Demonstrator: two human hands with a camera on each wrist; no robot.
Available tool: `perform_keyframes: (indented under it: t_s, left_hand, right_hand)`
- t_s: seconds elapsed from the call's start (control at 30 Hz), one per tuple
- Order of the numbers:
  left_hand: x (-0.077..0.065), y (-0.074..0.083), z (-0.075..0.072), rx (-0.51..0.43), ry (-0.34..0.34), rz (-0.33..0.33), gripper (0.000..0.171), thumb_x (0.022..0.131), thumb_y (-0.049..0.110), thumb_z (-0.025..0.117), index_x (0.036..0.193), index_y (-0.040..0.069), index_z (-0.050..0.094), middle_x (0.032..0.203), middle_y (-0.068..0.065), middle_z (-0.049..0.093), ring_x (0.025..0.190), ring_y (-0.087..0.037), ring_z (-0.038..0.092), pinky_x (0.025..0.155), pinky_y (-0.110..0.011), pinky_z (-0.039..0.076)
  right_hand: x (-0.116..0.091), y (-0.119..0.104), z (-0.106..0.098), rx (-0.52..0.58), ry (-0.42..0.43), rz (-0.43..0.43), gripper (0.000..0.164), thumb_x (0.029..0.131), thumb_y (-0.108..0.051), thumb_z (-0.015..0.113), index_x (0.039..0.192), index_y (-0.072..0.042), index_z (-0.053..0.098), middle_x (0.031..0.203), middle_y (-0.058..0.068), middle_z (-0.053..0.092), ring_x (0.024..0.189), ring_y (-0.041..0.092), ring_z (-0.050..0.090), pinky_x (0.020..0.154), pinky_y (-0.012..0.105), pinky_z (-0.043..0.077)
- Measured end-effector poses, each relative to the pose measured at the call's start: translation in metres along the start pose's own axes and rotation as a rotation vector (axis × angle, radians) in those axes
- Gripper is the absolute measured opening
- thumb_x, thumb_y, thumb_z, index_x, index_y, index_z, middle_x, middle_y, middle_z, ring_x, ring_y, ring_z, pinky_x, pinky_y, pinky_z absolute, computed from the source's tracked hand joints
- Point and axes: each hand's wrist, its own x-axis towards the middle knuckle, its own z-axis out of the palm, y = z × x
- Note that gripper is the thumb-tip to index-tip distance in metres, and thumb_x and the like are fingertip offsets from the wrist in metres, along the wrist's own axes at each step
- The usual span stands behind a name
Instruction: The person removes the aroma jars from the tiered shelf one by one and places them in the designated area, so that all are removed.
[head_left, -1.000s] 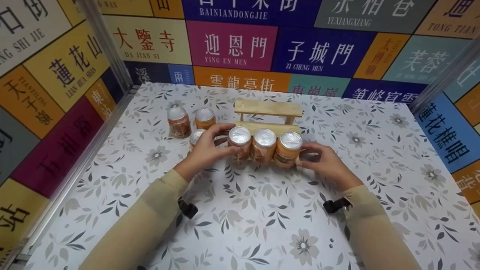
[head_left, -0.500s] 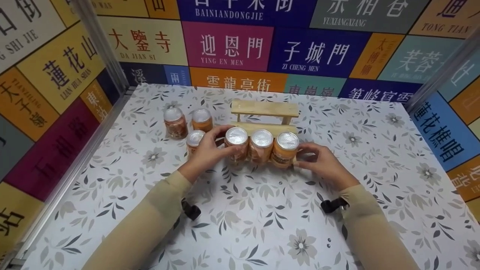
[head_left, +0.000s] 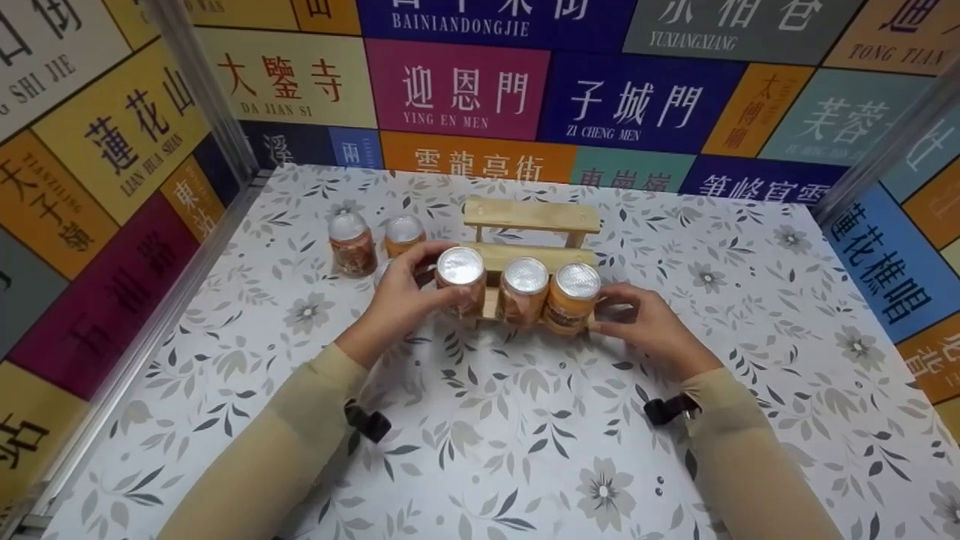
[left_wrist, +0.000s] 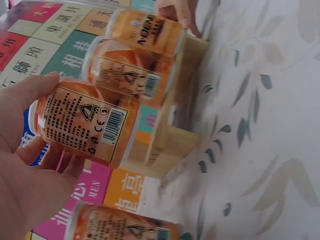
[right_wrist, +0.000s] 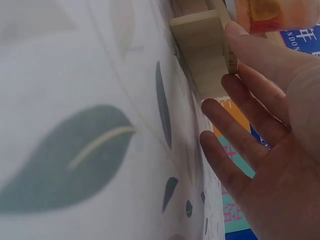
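We find 2 jars (head_left: pixel 523 292) on wooden rack (head_left: pixel 531 215) front tier; L hand (head_left: pixel 394 300) grips 3rd jar (head_left: pixel 460 279) at L end, seating unconfirmed; R hand (head_left: pixel 651 324) pinches R end. 3 others (head_left: pixel 352 247) outstanding, on table (head_left: pixel 495 465).

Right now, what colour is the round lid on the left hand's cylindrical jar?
The round lid is silver, clearest in the head view.
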Motion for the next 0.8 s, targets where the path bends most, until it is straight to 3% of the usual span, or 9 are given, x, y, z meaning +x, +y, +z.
perform_keyframes:
  t_s: [0.13, 0.33, 0.53, 0.8]
  left_hand:
    - [-0.003, 0.015, -0.012, -0.030, 0.048, 0.010, 0.062, 0.081, 0.007, 0.087, 0.136, 0.005, 0.059, 0.135, -0.010, 0.060, 0.130, -0.022, 0.056, 0.117, -0.037, 0.043]
    - [-0.010, 0.030, -0.036, 0.001, 0.117, 0.021, 0.064, 0.082, 0.011, 0.087, 0.139, 0.008, 0.059, 0.135, -0.008, 0.061, 0.127, -0.020, 0.057, 0.113, -0.037, 0.046]
    - [-0.019, 0.035, -0.067, 0.014, 0.173, 0.025, 0.062, 0.085, 0.013, 0.086, 0.141, 0.008, 0.058, 0.133, -0.007, 0.061, 0.121, -0.020, 0.059, 0.101, -0.028, 0.051]
    - [-0.029, 0.032, -0.105, 0.022, 0.283, 0.035, 0.060, 0.086, 0.011, 0.085, 0.139, 0.004, 0.057, 0.130, -0.003, 0.061, 0.123, -0.018, 0.056, 0.100, -0.021, 0.051]
  right_hand:
    - [0.000, 0.001, -0.002, -0.016, 0.000, 0.008, 0.056, 0.086, -0.020, 0.085, 0.137, -0.010, 0.062, 0.133, 0.014, 0.066, 0.123, 0.034, 0.064, 0.109, 0.050, 0.050]
    - [0.000, 0.003, -0.006, -0.056, 0.000, -0.014, 0.057, 0.086, -0.020, 0.085, 0.137, -0.009, 0.062, 0.133, 0.013, 0.067, 0.124, 0.034, 0.063, 0.109, 0.052, 0.049]
    - [0.000, 0.003, -0.006, -0.078, 0.004, -0.023, 0.056, 0.087, -0.019, 0.084, 0.137, -0.010, 0.062, 0.133, 0.013, 0.066, 0.125, 0.034, 0.063, 0.110, 0.052, 0.049]
    - [0.003, 0.002, -0.002, -0.060, -0.008, -0.019, 0.055, 0.085, -0.017, 0.085, 0.136, -0.011, 0.064, 0.132, 0.011, 0.067, 0.124, 0.032, 0.063, 0.109, 0.051, 0.050]
